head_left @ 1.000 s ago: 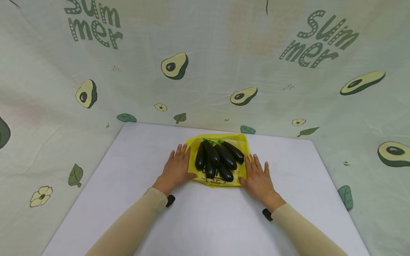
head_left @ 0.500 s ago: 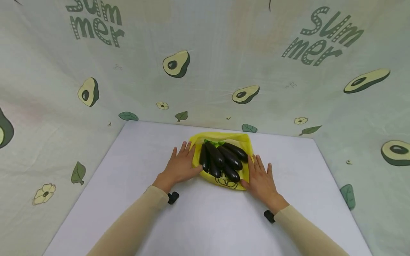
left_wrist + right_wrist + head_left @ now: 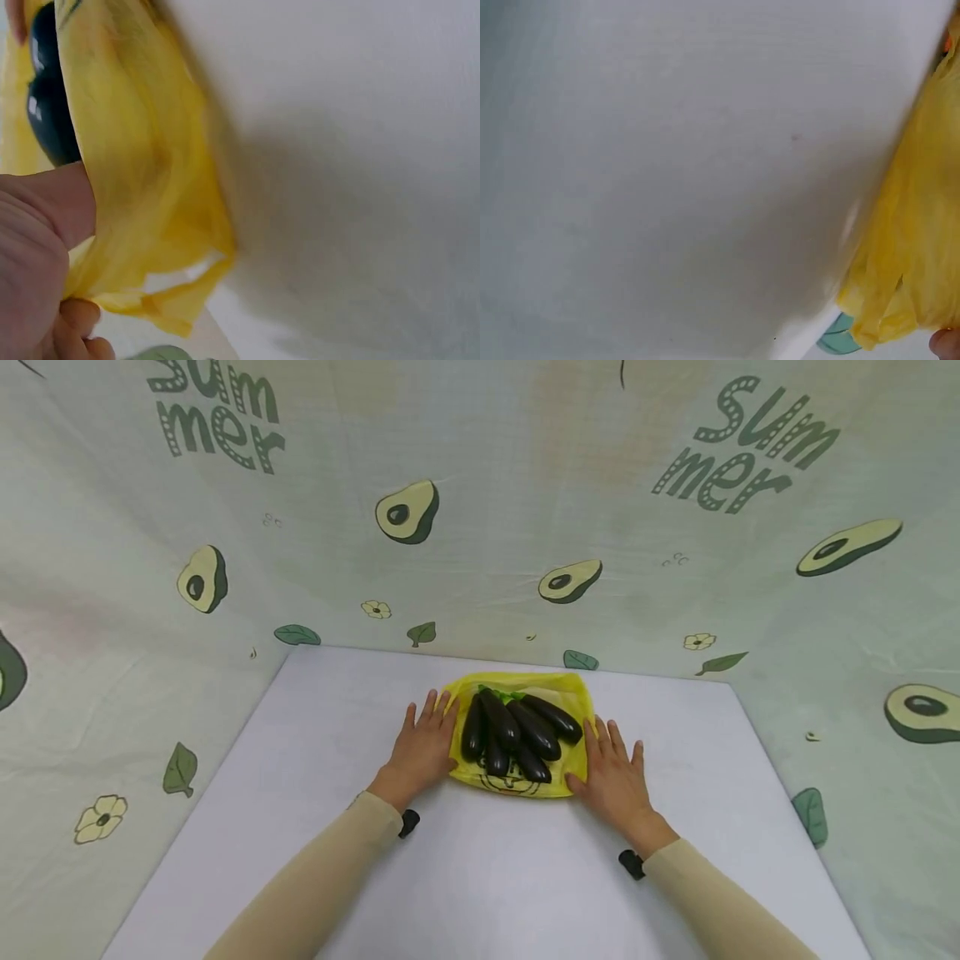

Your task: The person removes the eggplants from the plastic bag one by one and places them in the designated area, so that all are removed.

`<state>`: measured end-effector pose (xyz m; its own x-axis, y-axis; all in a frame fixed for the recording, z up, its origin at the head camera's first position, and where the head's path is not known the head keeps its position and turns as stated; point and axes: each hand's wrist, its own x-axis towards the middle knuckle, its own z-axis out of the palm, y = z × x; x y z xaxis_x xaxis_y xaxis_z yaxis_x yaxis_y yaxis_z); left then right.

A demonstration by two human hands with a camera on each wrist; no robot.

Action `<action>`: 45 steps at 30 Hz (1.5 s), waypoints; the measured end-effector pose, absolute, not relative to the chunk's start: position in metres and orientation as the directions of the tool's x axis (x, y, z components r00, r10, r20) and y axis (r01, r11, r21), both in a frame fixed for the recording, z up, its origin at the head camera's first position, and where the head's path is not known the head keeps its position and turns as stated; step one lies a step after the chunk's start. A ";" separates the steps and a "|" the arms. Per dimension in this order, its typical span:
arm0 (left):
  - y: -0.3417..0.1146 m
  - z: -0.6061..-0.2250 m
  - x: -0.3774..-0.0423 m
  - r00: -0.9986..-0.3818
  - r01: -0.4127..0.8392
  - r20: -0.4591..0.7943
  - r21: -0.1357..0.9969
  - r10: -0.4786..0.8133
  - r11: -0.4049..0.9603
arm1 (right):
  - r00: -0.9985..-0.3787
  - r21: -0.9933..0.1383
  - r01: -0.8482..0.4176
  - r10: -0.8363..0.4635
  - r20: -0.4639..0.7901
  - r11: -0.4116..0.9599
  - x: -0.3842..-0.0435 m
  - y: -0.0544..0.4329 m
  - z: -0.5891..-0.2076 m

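Several glossy dark eggplants (image 3: 533,731) with green stem ends lie in a spread-mouthed yellow plastic bag (image 3: 517,789) on the white table. My left hand (image 3: 422,750) holds the bag's left side: its thumb goes inside the rim in the left wrist view, its fingers lie outside. At the right side my right hand (image 3: 617,783) holds the bag likewise, fingers spread along the edge and thumb at the near corner. Only one fingertip of it shows beside the bag (image 3: 907,247) in the right wrist view. Dark eggplant sides (image 3: 52,112) show past my left thumb.
The white table (image 3: 510,885) stretches toward me and to both sides of the bag. A pale cloth (image 3: 480,560) printed with avocados, leaves and "summer" lettering hangs behind the table and along both sides. Each wrist wears a small black device (image 3: 632,864).
Both hands and the bag have shifted slightly right since a second ago. The left thumb lay over the bag half a second ago and now sits back at its rim. The eggplants shifted slightly.
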<state>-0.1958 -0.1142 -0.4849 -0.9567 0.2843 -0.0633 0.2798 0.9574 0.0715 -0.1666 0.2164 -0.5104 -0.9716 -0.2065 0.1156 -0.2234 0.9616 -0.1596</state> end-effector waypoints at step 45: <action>-0.121 -0.475 -0.192 -0.944 0.323 -0.032 0.111 0.328 0.940 | -0.929 -0.056 -0.323 -0.305 0.211 0.945 -0.169 0.221 -0.521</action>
